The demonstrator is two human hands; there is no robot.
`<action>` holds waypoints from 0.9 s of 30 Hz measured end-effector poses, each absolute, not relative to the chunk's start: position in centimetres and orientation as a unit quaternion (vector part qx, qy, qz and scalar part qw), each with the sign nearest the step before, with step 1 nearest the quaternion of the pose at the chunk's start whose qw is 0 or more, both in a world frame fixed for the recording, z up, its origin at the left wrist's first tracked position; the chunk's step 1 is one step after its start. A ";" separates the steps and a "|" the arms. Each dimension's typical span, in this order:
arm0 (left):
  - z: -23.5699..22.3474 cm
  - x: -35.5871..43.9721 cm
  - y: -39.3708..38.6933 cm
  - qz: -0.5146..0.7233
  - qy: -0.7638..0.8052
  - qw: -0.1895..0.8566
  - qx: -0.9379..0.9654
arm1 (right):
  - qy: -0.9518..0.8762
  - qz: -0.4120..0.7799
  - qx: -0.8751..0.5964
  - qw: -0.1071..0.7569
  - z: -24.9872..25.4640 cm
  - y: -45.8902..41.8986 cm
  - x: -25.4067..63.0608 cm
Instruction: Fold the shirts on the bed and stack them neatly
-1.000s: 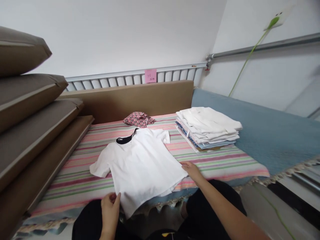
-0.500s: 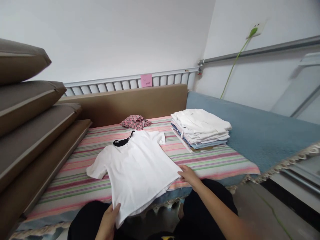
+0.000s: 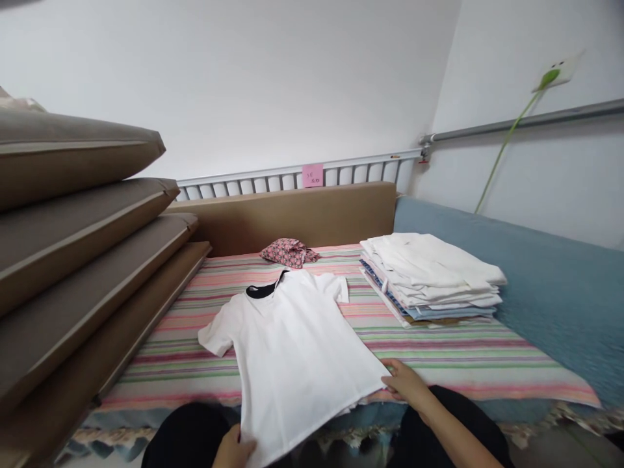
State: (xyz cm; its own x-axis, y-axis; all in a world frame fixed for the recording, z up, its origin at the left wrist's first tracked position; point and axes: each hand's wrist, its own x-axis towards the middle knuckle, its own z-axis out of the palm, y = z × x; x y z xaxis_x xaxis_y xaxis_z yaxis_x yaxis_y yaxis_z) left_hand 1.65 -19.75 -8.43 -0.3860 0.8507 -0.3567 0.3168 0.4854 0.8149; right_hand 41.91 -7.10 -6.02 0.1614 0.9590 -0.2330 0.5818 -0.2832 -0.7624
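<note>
A white short-sleeved T-shirt [image 3: 302, 357] with a black collar lies spread out, its neck pointing away from me and its hem hanging toward my knees. My left hand [image 3: 234, 448] pinches the left corner of the hem at the bottom edge of the view. The right corner of the hem is gripped between the thumb and fingers of my right hand [image 3: 403, 382]. Under the shirt is a striped cloth [image 3: 185, 338] in pink, green and white. Beyond the collar sits a crumpled floral cloth [image 3: 287, 252].
To the right stands a stack of folded clothes [image 3: 431, 266], white on top. Large brown cushions [image 3: 88, 253] are piled on the left. A brown backrest [image 3: 292, 218] runs along the back, and a blue cover [image 3: 526, 266] drapes the right side.
The view has shifted, so the surroundings appear farther right and lower. Both hands still hold the shirt's hem corners, and the hem looks pulled straighter.
</note>
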 end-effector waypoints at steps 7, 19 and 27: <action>-2.4 -0.4 -17.3 0.187 0.762 0.252 0.567 | -0.746 0.163 -0.606 0.222 -2.0 -4.6 37.7; 1.2 1.7 5.4 0.245 0.678 0.112 0.684 | -0.843 0.302 -0.420 0.147 -2.3 -1.1 30.3; -0.8 3.4 22.0 0.176 0.771 0.118 0.600 | -0.869 0.282 -0.370 0.166 -7.0 3.0 29.7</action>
